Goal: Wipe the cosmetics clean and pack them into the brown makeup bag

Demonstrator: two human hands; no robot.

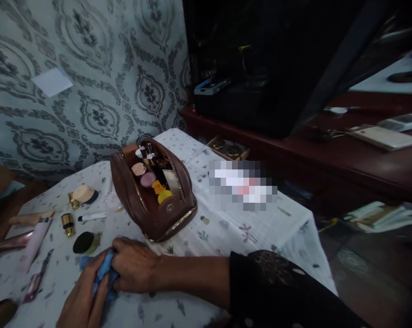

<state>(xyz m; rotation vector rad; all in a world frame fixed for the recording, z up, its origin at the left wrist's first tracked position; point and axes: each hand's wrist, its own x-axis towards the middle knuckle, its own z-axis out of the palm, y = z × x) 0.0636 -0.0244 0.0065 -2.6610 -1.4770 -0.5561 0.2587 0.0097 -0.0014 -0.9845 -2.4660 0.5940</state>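
A crumpled blue cloth point(105, 269) is gripped between both hands low on the left of the view. The fingers of my left hand point(87, 291) press on it from the near side. My right hand point(136, 266) is closed round its right side, with the forearm reaching in from the right. Anything inside the cloth is hidden. Just beyond the hands lies a dark round-lidded jar point(84, 243). Behind my right hand stands an open brown bag point(131, 189), filled with several cosmetics, among them a yellow-capped item point(164, 197).
The patterned tablecloth point(206, 237) holds a gold-and-black bottle point(68, 225), a white tube point(92, 217), a beige-topped jar point(85, 193) and a pink tube point(35, 243) at left. A blurred-out item point(243, 184) lies right of the bag. A dark red cabinet point(305, 155) stands behind.
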